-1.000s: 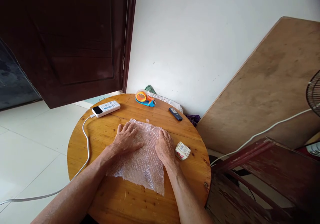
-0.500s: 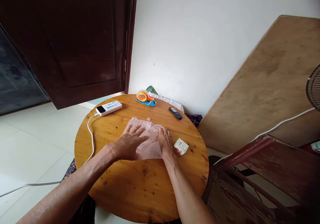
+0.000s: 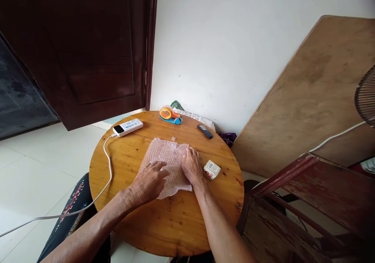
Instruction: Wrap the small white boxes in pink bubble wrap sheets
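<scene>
A sheet of clear, pinkish bubble wrap (image 3: pixel 164 149) lies spread over the middle of a round wooden table (image 3: pixel 164 231). My left hand (image 3: pixel 150 179) rests on or just above its left part, fingers apart and holding nothing. At the wrap's right edge, my right hand (image 3: pixel 192 165) has its fingers bent around the border and grips it; the fingertips are partly hidden. Just right of that hand sits a small white box (image 3: pixel 211 169) with a barcode.
Toward the table's back stands an orange and blue tape dispenser (image 3: pixel 170 115). A white power bank (image 3: pixel 128 127) with a white cable (image 3: pixel 109 165) lies at the left. A dark, pixelated object (image 3: pixel 204 131) is at the back right. A red wooden chair (image 3: pixel 293 177) stands to the right.
The near part of the bubble wrap, folded up before, now lies flatter and reaches closer to me. My left hand has moved slightly down and left. My right hand stays at the right edge.
</scene>
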A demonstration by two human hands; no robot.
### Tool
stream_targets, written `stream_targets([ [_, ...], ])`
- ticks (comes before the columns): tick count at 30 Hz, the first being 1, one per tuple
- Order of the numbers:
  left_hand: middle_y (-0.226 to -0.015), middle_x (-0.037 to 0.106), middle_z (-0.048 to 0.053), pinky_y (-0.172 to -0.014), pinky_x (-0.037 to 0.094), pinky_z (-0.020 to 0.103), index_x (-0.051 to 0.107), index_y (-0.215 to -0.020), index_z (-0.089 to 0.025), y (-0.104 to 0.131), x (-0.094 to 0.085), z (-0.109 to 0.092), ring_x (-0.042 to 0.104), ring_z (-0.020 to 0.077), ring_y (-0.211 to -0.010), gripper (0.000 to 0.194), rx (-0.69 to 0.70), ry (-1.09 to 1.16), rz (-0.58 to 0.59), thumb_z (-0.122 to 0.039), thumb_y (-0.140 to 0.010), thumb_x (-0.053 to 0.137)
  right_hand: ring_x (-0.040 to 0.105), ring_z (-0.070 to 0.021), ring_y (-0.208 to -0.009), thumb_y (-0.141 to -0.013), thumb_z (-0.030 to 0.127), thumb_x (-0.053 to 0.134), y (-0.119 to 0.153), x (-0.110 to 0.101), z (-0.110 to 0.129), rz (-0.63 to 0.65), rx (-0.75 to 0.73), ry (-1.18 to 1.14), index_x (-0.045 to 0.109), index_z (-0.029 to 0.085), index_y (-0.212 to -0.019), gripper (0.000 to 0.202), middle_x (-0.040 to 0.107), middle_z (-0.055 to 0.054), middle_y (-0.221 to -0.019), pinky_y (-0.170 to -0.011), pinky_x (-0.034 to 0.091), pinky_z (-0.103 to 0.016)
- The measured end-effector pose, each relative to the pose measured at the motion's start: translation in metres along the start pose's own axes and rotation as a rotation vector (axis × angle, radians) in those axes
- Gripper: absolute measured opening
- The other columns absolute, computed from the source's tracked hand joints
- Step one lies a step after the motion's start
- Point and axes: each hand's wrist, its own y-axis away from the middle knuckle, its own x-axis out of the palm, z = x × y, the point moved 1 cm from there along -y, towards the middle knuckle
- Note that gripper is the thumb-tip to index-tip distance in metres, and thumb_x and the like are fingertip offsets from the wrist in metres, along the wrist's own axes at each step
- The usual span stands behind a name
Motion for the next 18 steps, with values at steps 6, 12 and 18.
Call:
stream_targets([
  [6,-0.157,0.039,0.015,-0.117,0.021,0.069,0.059,-0.137,-0.029,-0.006,0.026,0.0,0.03,0.0434,-0.146,0.068,0.091,0.009,0.088,-0.057,-0.077,0.073,0.051,-0.0292,-0.127,-0.094,0.015,0.042,0.002,0.004,-0.004,-0.001,0.001,-0.011,0.052,0.007,-0.136,0.044,0.054,-0.019,-0.142,-0.108,0.037,-0.04],
  [12,-0.161,0.031,0.016,-0.118,0.006,0.072,0.052,-0.143,-0.03,0.004,0.036,0.005,0.017,0.0446,-0.151,0.077,0.123,0.083,0.12,-0.065,-0.077,0.067,0.052,-0.0293,-0.127,-0.096,0.02,0.039,0.001,0.013,-0.014,-0.056,-0.02,-0.055,0.056,0.008,-0.132,0.042,0.058,-0.019,-0.139,-0.108,0.038,-0.043],
  [18,-0.163,0.027,0.016,-0.117,0.0,0.073,0.05,-0.145,-0.029,0.002,0.038,0.002,0.012,0.0455,-0.151,0.077,0.118,0.122,0.139,-0.066,-0.078,0.063,0.05,-0.0286,-0.131,-0.095,0.015,0.036,0.005,0.014,-0.017,-0.08,-0.023,-0.076,0.057,0.007,-0.132,0.043,0.056,-0.019,-0.141,-0.111,0.039,-0.044],
])
